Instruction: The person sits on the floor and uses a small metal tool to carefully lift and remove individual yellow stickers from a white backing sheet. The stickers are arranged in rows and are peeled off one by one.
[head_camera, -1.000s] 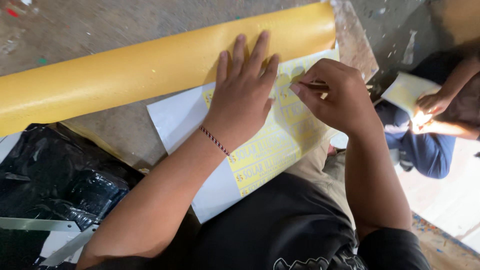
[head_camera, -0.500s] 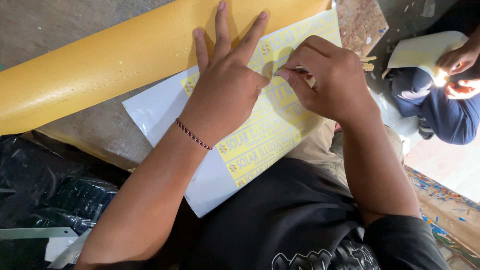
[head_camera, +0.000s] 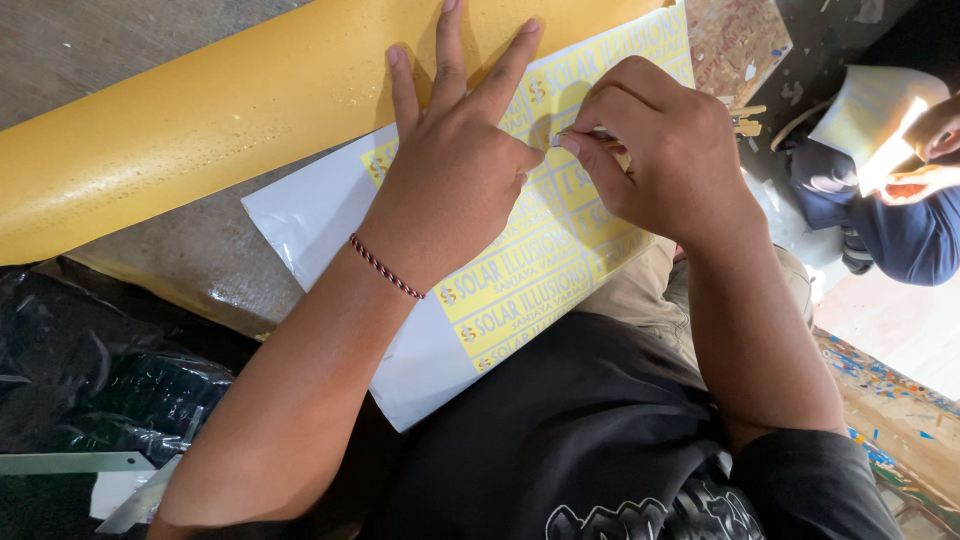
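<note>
Pressing flat with fingers spread, the left hand (head_camera: 450, 190) pins the sticker sheet (head_camera: 520, 270) at frame centre, its long axis running lower left to upper right; the right hand (head_camera: 665, 150) pinches a thin blade (head_camera: 585, 137) pointing left

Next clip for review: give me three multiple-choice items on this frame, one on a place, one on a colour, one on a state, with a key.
1. Where does the left hand rest?
A. flat on the sticker sheet
B. on the black plastic
C. in the air

2. What colour is the big roll above the sheet?
A. blue
B. yellow
C. white

3. How is the right hand?
A. open and flat
B. hanging idle
C. pinched on a thin tool

Key: 1 A, its palm and spread fingers press the sheet; 2 B, the roll is plainly yellow; 3 C, its fingers close around the tool at the sheet.
</note>
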